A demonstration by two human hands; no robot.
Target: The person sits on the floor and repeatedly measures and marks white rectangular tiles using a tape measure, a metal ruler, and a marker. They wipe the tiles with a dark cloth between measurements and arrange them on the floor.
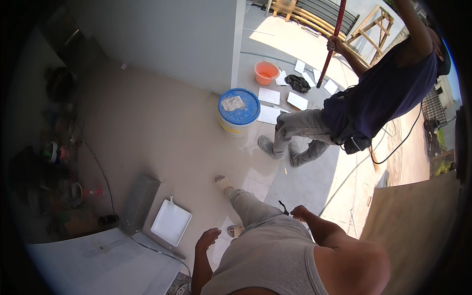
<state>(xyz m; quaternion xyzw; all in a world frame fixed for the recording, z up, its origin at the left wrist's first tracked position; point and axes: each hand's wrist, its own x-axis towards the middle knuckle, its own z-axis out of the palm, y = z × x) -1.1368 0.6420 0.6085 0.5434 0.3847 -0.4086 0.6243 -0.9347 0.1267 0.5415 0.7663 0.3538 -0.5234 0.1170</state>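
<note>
My left hand [210,238] hangs beside my left thigh, its fingers loosely bent and nothing visible in them. Nearest to it on the floor lies a white square tray [171,222] with a short handle. At my right hip, my right hand [298,212] is closed; what it holds, if anything, is hidden. A thin black thing [283,207] sticks out just left of it, too small to name. Ahead, a co-worker [388,93] in a dark sleeveless top grips a long red pole [334,44] that slants upward.
A white bucket [233,128] with a blue lid stands ahead by the wall end. Beyond it are an orange basin [267,73], several white tiles [269,96] and a dark crumpled bag [298,83]. A grey block [140,204] and cable [101,169] lie left. A wooden sawhorse [373,32] stands far right.
</note>
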